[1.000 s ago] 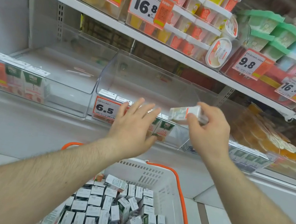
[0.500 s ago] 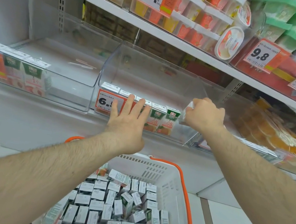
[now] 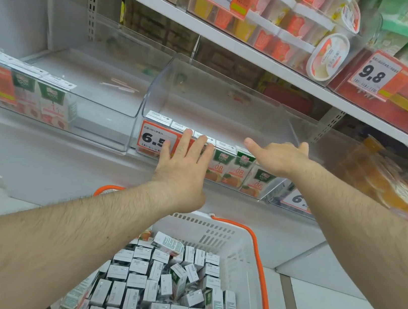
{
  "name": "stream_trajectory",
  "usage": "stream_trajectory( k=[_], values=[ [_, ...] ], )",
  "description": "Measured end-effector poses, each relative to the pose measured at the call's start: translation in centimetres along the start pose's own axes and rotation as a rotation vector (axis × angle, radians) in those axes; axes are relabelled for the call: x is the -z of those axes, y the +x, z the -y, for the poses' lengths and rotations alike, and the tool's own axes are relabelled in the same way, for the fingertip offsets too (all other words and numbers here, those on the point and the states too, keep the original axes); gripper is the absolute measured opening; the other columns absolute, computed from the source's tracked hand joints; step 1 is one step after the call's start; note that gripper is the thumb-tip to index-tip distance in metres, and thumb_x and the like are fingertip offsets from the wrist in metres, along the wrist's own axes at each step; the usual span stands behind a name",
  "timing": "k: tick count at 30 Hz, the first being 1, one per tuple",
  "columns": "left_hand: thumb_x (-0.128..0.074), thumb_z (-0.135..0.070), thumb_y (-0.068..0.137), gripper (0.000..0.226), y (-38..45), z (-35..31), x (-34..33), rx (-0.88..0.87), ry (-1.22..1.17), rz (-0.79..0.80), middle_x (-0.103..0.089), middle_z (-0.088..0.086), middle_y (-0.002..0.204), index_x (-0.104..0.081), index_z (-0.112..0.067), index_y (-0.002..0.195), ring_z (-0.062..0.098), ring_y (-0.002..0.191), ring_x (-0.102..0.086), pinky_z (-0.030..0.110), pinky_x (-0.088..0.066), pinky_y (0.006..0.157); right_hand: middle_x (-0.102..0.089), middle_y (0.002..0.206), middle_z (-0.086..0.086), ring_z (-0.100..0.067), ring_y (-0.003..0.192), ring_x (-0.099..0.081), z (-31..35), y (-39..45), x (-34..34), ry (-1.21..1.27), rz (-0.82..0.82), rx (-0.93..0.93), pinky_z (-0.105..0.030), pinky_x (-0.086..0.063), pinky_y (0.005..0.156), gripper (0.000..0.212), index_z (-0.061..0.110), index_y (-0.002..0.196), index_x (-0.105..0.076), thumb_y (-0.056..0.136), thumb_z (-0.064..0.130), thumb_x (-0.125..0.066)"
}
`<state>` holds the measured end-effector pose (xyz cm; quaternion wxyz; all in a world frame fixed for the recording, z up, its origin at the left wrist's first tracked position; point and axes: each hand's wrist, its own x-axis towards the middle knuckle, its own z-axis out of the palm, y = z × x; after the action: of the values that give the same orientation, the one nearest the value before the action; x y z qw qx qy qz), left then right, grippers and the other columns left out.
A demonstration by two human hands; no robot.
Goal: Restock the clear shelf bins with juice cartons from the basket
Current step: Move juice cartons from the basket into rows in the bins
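A clear shelf bin [image 3: 206, 94] in the middle of the shelf holds a front row of green-and-white juice cartons [image 3: 239, 167] standing upright. My left hand [image 3: 183, 162] presses flat with straight fingers against the bin's front wall, over the 6.5 price tag [image 3: 153, 139]. My right hand [image 3: 276, 157] hovers over the rightmost cartons with fingers spread and holds nothing. Below, a white basket [image 3: 215, 232] with orange handles is filled with several more juice cartons [image 3: 165, 281].
A second clear bin [image 3: 94, 101] at the left holds a few cartons at its front. A bin of orange jelly cups [image 3: 391, 187] sits at the right. The upper shelf [image 3: 240, 43] carries pudding tubs and price tags close overhead.
My right hand carried a carton down into the middle bin, let it go, and now spreads empty over the row. My left hand slid up against the bin front.
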<state>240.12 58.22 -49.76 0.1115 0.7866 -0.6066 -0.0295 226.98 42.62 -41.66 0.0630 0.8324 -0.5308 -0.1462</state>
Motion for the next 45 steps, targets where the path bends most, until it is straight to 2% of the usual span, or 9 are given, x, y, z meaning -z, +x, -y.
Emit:
stream_trajectory(
  k=[3, 6, 9, 14, 25, 32, 38, 40, 45],
  values=[
    [-0.055, -0.034, 0.088, 0.095, 0.1, 0.1, 0.1, 0.002, -0.003, 0.005, 0.022, -0.001, 0.161, 0.013, -0.021, 0.154, 0.028, 0.145, 0.029, 0.055, 0.009, 0.116, -0.040, 0.154, 0.000, -0.029, 0.149, -0.018, 0.4, 0.7, 1.3, 0.087, 0.068, 0.111, -0.055, 0.001, 0.119, 0.094, 0.027, 0.144, -0.048, 0.083, 0.085, -0.005],
    [-0.055, -0.034, 0.088, 0.095, 0.1, 0.2, 0.1, -0.004, -0.016, 0.011, 0.022, -0.002, 0.161, 0.013, -0.021, 0.154, 0.028, 0.145, 0.029, 0.055, 0.008, 0.117, -0.035, 0.156, -0.001, -0.024, 0.143, -0.032, 1.7, 1.2, 2.0, 0.255, 0.249, 0.265, -0.048, -0.022, 0.119, 0.082, 0.021, 0.150, -0.035, 0.086, 0.069, -0.052],
    [-0.054, -0.033, 0.088, 0.095, 0.0, 0.3, 0.1, -0.007, -0.023, 0.015, 0.022, -0.002, 0.161, 0.013, -0.021, 0.154, 0.028, 0.144, 0.030, 0.055, 0.007, 0.118, -0.056, 0.137, -0.002, -0.019, 0.114, -0.059, 2.6, 2.1, 1.8, 0.122, 0.321, 0.287, -0.044, -0.045, 0.106, 0.068, 0.018, 0.134, -0.051, 0.077, 0.041, -0.079],
    [-0.054, -0.033, 0.089, 0.095, 0.2, 0.3, 0.1, -0.011, -0.032, 0.013, 0.023, -0.001, 0.160, 0.014, -0.020, 0.154, 0.028, 0.144, 0.031, 0.051, 0.009, 0.118, -0.076, 0.093, 0.002, -0.016, 0.078, -0.075, 2.1, 3.7, 0.9, 0.221, 0.327, 0.287, -0.039, -0.059, 0.083, 0.027, 0.021, 0.099, -0.070, 0.074, 0.019, -0.080],
    [-0.056, -0.035, 0.087, 0.093, 0.4, -0.2, 0.1, -0.008, -0.020, -0.023, 0.015, 0.001, 0.161, 0.006, -0.018, 0.154, 0.031, 0.146, 0.022, 0.051, 0.001, 0.120, -0.074, 0.094, -0.002, -0.021, 0.081, -0.073, 2.5, 3.1, 0.4, 0.249, 0.254, 0.234, -0.040, -0.059, 0.081, 0.032, 0.014, 0.104, -0.069, 0.073, 0.019, -0.077],
    [-0.056, -0.033, 0.084, 0.080, -0.6, 0.0, 0.4, -0.102, 0.026, -0.129, -0.001, 0.000, 0.159, -0.014, -0.018, 0.151, 0.028, 0.146, 0.003, 0.050, -0.008, 0.116, -0.058, 0.132, -0.003, -0.027, 0.118, -0.055, 2.6, 0.6, -1.4, 0.082, -0.132, 0.203, -0.040, -0.045, 0.095, 0.071, 0.022, 0.140, -0.047, 0.074, 0.033, -0.070],
    [-0.058, -0.037, 0.081, 0.074, -2.1, -0.1, -1.2, -0.200, 0.025, -0.102, -0.018, 0.002, 0.148, -0.025, -0.023, 0.146, 0.026, 0.134, -0.017, 0.042, -0.021, 0.108, -0.064, 0.094, -0.010, -0.034, 0.088, -0.059, 3.3, -5.1, -8.2, 0.387, -0.924, 0.424, -0.042, -0.046, 0.077, 0.033, 0.008, 0.097, -0.067, 0.066, 0.020, -0.063],
    [-0.059, -0.038, 0.082, 0.074, -2.7, 0.1, -2.0, -0.211, 0.003, -0.014, -0.023, 0.001, 0.145, -0.026, -0.024, 0.146, 0.025, 0.131, -0.022, 0.041, -0.023, 0.106, -0.066, 0.088, -0.008, -0.032, 0.084, -0.062, 3.8, -6.3, -11.1, 0.476, -0.826, 0.448, -0.040, -0.050, 0.077, 0.028, 0.007, 0.091, -0.069, 0.070, 0.022, -0.060],
    [-0.057, -0.036, 0.087, 0.067, -3.8, 1.0, -4.2, -0.194, 0.011, 0.256, -0.032, 0.003, 0.146, -0.029, -0.023, 0.147, 0.024, 0.134, -0.025, 0.041, -0.023, 0.108, -0.069, 0.093, 0.000, -0.022, 0.086, -0.061, 3.3, -7.0, -17.6, 0.599, -0.184, 0.195, -0.029, -0.047, 0.074, 0.012, 0.016, 0.092, -0.072, 0.085, 0.019, -0.062]
  ],
)
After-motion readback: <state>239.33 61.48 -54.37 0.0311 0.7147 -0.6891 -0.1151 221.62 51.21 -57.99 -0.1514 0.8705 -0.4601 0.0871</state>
